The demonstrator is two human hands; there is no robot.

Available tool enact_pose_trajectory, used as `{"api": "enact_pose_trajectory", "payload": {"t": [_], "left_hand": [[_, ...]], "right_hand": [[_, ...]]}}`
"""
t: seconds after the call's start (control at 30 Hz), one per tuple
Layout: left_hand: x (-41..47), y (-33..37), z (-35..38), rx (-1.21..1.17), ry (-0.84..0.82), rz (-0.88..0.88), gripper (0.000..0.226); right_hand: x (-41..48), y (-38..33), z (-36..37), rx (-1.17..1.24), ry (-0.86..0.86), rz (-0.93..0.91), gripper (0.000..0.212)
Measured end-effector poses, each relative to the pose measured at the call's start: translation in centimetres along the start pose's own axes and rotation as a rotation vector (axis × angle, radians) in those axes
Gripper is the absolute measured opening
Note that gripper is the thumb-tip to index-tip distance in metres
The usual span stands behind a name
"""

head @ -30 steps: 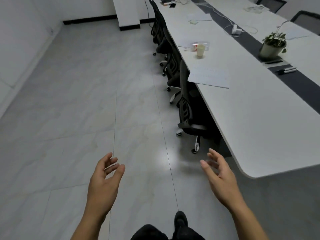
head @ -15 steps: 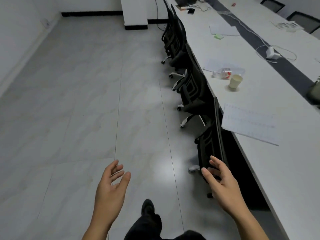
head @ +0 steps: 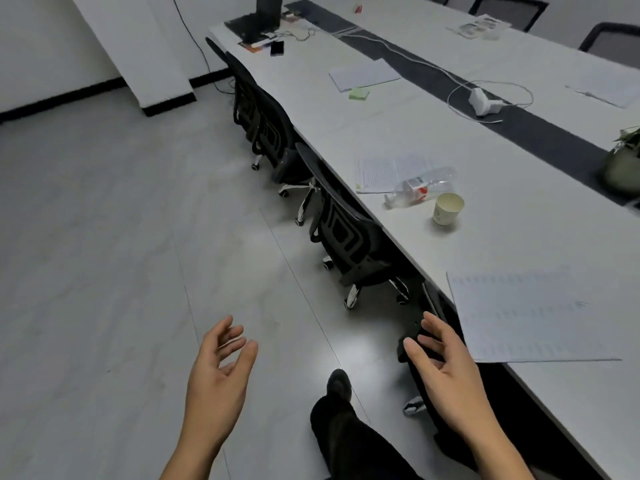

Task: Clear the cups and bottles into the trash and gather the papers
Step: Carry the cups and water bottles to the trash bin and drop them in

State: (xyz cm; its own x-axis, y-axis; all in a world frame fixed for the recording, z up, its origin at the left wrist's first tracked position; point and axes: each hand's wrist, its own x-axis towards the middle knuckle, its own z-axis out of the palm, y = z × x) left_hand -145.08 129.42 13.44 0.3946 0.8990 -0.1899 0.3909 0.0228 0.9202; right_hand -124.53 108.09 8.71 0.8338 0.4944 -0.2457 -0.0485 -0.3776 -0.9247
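Both of my hands are empty. My left hand and right hand hang over the floor, fingers loosely spread and palms turned toward each other. I judge they are ready to take something.

The paper cup stands upright on the long white table, well ahead of my right hand. Just beyond the cup a clear plastic bottle lies on its side, partly on a printed sheet. I expect it to roll if nudged, and the sheet cannot be gathered until the bottle is lifted.

On the near side of the cup, a large printed page overhangs the table edge, which should make it easy to pinch. Far beyond the cup lies a paper stack with a green sticky pad just beside it.

To the right of the cup, well apart, are a white adapter with its cable and a potted plant — neither is for the trash.

To the left of the cup, black office chairs are tucked along the table edge. One chair back is close by my right fingers, so I would have to reach over them. I see no trash bin.
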Motion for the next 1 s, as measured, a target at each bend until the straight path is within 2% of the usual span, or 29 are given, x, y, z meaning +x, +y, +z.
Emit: {"api": "enact_pose_trajectory", "payload": {"t": [0.1,0.33,0.5,0.6,0.8,1.0], "left_hand": [[7.1,2.7,1.9,0.040,-0.078,0.010,0.047],[24.8,11.6,7.7,0.064,-0.164,0.158,0.047],[34.5,13.0,15.7,0.114,-0.384,0.153,0.047],[40.3,12.7,21.4,0.180,-0.575,0.144,0.047],[47.0,15.2,33.7,0.347,-0.919,0.264,0.050],[47.0,15.3,43.9,0.546,-1.137,0.310,0.061]], "right_hand": [[6.8,-2.2,1.0,0.018,0.063,0.040,0.056],[21.8,-9.4,1.6,0.003,0.148,0.032,0.058],[29.3,-9.7,1.0,0.013,0.341,0.123,0.054],[32.3,-8.3,1.2,-0.008,0.451,0.248,0.053],[36.3,-7.7,-0.3,-0.056,0.596,0.422,0.058],[38.4,-5.1,-1.9,-0.055,0.677,0.555,0.076]]}}
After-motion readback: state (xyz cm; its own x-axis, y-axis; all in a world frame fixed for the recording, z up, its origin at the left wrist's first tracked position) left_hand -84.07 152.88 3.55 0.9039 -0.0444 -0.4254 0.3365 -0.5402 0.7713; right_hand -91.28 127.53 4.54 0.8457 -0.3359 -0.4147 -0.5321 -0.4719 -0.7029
